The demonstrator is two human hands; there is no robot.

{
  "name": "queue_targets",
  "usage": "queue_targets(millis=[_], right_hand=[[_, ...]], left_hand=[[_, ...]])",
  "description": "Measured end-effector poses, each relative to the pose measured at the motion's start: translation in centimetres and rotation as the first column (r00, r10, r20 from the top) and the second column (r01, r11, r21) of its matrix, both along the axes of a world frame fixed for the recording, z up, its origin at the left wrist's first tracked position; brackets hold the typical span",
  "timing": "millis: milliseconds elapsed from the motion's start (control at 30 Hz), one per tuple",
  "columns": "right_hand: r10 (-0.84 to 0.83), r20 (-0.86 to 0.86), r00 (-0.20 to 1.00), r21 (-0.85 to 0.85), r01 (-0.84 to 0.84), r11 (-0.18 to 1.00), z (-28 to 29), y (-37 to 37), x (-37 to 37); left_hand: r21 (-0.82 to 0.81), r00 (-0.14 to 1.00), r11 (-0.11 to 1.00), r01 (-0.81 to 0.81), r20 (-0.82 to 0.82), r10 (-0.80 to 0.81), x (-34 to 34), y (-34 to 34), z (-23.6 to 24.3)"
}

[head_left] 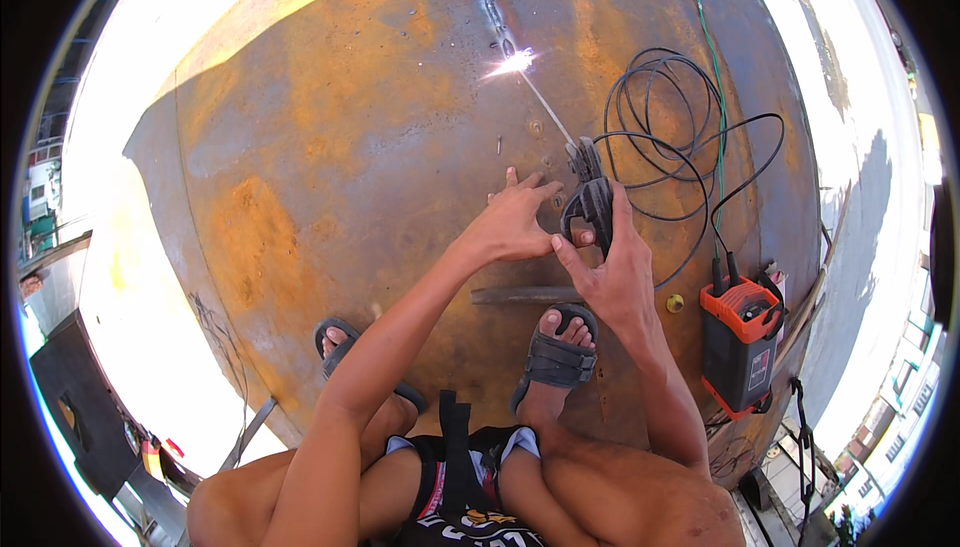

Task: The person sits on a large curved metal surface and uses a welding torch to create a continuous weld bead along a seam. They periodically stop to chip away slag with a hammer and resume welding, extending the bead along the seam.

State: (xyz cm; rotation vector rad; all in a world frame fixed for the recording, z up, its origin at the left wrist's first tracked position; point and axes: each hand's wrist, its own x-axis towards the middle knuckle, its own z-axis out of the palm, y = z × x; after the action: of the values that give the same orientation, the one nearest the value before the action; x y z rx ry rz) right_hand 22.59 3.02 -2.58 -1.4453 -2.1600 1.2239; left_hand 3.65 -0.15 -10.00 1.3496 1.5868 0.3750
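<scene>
My right hand [618, 282] is wrapped around a black electrode holder [592, 209]. From the holder's jaws a thin welding rod [548, 105] slants away to the far left. Its tip glows in a bright white-violet arc [520, 60] on a rusty curved steel surface [370, 147]. The arc sits at the near end of a rough weld seam [487, 2] running to the far edge. My left hand [515, 219] is beside the holder with its fingers spread and nothing in them. Its thumb side comes close to my right thumb; whether they touch I cannot tell.
An orange-and-black welding machine [738, 347] stands at the right, joined to looped black cables [650, 137]. A green line [705, 27] runs along that side. A dark metal bar [520, 295] lies in front of my sandalled feet [558, 357]. A short stub [499, 145] lies left of the rod.
</scene>
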Motion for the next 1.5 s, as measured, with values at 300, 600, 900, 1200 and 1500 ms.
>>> queue_targets(millis=[300,600,900,1200,1500], right_hand=[[0.007,-0.009,1.000,-0.004,-0.007,1.000,-0.1,0.0,-0.1],[0.000,-0.047,0.999,0.082,0.004,0.997,-0.9,-0.4,0.2],[-0.004,-0.045,0.999,0.074,0.007,0.997,-0.7,-0.4,-0.1],[-0.002,-0.020,1.000,0.047,0.003,0.999,-0.5,-0.4,0.0],[-0.006,-0.007,1.000,0.011,0.006,1.000,-0.3,-0.4,-0.1]], left_hand=[[0.047,1.000,0.999,-0.011,0.028,0.009,-0.2,-0.3,-1.5],[0.007,1.000,1.000,0.009,0.007,-0.009,-0.3,-0.1,-0.1],[-0.007,1.000,1.000,0.001,-0.006,-0.001,-0.3,-0.2,0.0],[0.020,1.000,1.000,0.018,0.008,-0.018,-0.3,-0.3,-0.8],[0.035,0.999,0.999,-0.027,0.035,0.026,-0.1,-0.6,-1.7]])
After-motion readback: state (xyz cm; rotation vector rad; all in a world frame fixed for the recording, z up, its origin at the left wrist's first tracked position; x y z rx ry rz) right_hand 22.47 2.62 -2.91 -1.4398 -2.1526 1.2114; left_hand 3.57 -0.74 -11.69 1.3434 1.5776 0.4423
